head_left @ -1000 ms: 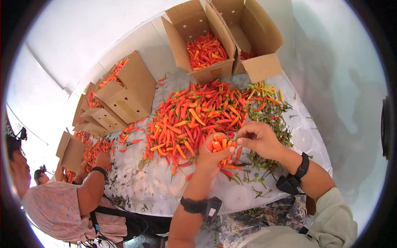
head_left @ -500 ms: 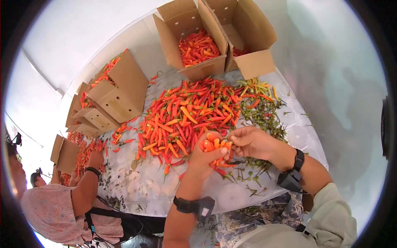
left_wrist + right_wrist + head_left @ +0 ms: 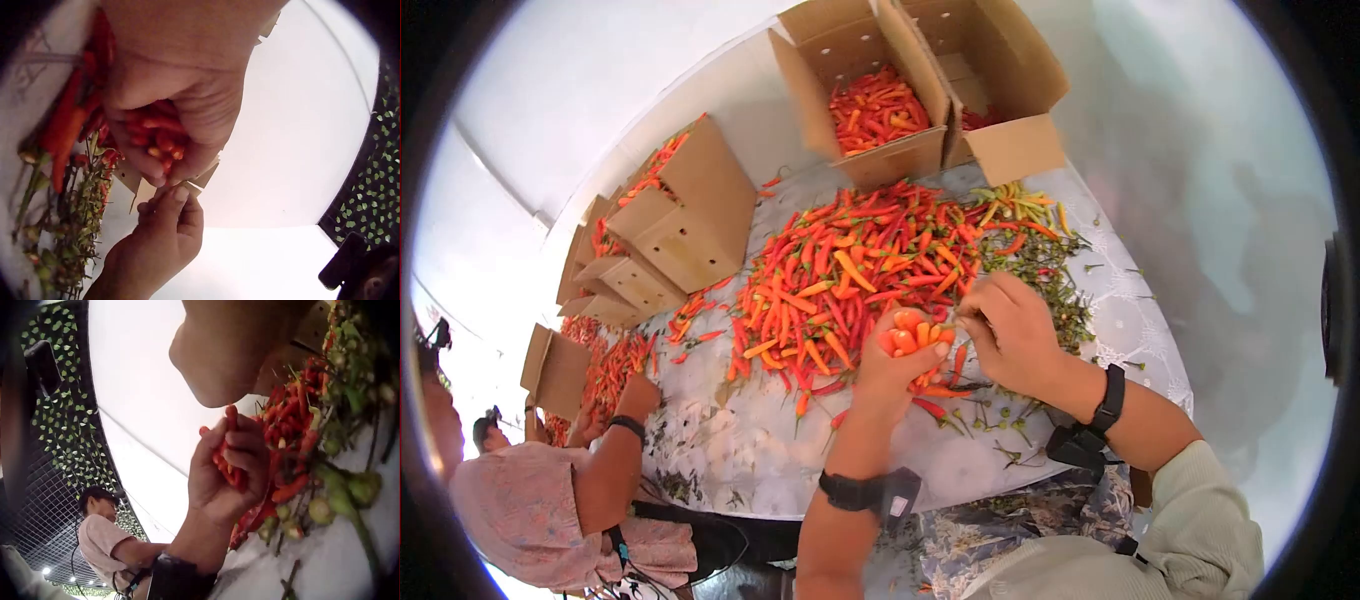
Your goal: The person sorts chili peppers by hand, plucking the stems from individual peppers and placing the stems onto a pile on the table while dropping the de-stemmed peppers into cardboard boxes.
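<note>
My left hand (image 3: pixel 885 372) grips a bunch of red and orange chili peppers (image 3: pixel 905 338), their rounded ends showing above the curled fingers. Close beside it, the thumb and fingertips of my right hand (image 3: pixel 1012 335) pinch together at the edge of the bunch. In the left wrist view the right hand (image 3: pixel 159 240) meets the left fingertips at a thin chili stem, mostly covered by the thumb. A large heap of chili peppers (image 3: pixel 850 270) lies just beyond both hands. Loose green stems (image 3: pixel 1050 285) spread to the right.
Behind the heap stand two open cardboard boxes (image 3: pixel 895 160), with peppers inside. More boxes (image 3: pixel 690 235) line the table's left side. Yellowish peppers (image 3: pixel 1025 205) lie at the back right. Another person (image 3: pixel 570 490) works at left on the patterned white tablecloth (image 3: pixel 750 450).
The right hand has turned and lifted a little, its wrist swinging toward the left hand. The left hand keeps its grip on the chili peppers. The head view has shifted slightly.
</note>
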A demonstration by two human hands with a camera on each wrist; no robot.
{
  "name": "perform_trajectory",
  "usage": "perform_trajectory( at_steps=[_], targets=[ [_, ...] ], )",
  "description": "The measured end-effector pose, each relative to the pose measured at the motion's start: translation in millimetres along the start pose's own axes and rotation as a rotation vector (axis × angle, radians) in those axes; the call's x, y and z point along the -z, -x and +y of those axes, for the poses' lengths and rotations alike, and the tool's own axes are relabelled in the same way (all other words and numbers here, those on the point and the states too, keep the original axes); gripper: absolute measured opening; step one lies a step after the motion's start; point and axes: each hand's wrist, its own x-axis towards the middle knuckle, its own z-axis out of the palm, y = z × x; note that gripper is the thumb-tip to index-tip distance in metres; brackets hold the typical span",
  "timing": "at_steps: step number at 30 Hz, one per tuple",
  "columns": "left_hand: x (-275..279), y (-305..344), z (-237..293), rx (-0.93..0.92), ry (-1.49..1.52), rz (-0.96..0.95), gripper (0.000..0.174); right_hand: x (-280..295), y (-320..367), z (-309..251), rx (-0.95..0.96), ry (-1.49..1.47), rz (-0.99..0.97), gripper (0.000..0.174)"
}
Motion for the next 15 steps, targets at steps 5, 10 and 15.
perform_trajectory(
  at_steps=[5, 10, 15],
  targets=[
    [5.4, -0.6, 1.9, 0.001, 0.118, 0.026, 0.035, 19.2, -10.2, 32.8, -0.109, 0.213, 0.122, 0.018],
    [10.1, -5.6, 0.2, -0.06, 0.227, 0.043, 0.043, 17.9, -11.2, 35.0, -0.004, 0.199, -0.031, 0.021],
    [9.5, -4.3, 0.7, -0.006, 0.293, 0.045, 0.044, 8.2, 10.2, 33.8, -0.019, 0.055, -0.547, 0.024]
  ],
)
